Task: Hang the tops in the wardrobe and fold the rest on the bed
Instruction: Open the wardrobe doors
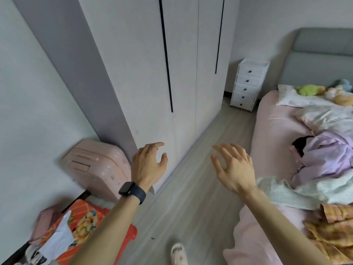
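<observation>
From left: pink suitcase point(97, 165) beside the closed wardrobe point(152, 73), whose lower corner lies behind the left hand point(149, 163), fingers loosely spread, holding nothing; floor strip point(200, 169) open between wardrobe and bed point(267, 150) edge; right hand point(233, 167) likewise spread, empty; crumpled clothes point(328, 155) heaped on the bed.

the pink-sheeted bed point(267, 131) is carrying a white pillow point(290, 98) at its head, with a green plush toy point(307, 89) lying on it. a crumpled lilac garment point(328, 155) is lying mid-bed, a pale mint garment point(298, 194) is sprawling just below it, and an orange checked garment point(332, 226) is lying nearest. the wooden floor point(191, 197) is bearing the wardrobe point(145, 73), a pink suitcase point(99, 167) and a white drawer unit point(246, 83).
</observation>
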`<state>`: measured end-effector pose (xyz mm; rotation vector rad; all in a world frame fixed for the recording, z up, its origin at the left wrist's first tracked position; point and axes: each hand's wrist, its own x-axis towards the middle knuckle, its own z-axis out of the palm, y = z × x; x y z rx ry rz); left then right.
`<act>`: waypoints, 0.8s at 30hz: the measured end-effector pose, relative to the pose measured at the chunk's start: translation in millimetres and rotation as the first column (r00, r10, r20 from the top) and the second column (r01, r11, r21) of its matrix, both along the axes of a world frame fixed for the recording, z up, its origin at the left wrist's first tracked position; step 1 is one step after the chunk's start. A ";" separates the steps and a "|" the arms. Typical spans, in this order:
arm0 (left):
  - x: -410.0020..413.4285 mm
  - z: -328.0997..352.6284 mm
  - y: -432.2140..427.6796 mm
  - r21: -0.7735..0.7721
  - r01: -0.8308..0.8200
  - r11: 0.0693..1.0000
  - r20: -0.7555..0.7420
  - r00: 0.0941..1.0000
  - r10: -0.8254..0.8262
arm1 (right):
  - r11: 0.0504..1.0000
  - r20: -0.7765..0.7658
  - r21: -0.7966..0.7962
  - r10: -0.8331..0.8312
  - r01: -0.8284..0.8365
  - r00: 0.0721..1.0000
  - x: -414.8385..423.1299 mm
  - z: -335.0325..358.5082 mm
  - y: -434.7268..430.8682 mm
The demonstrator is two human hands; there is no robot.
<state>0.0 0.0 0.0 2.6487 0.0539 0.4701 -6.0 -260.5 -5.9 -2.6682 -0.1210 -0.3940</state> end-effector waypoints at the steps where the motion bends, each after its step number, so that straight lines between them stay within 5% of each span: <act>1: 18.2 -2.0 1.3 -0.002 0.010 1.000 -0.007 1.000 -0.010 | 1.000 -0.010 0.010 0.017 -0.017 1.000 18.3 -0.3 -0.3; 16: 360.2 40.6 11.8 -0.106 -0.066 0.992 0.020 0.997 0.069 | 0.992 0.033 0.093 0.081 -0.083 0.996 375.1 43.3 30.0; 24: 483.4 62.3 -2.8 -0.167 -0.207 0.964 0.154 0.960 0.233 | 0.935 0.193 0.157 0.285 -0.317 0.939 553.9 63.6 53.9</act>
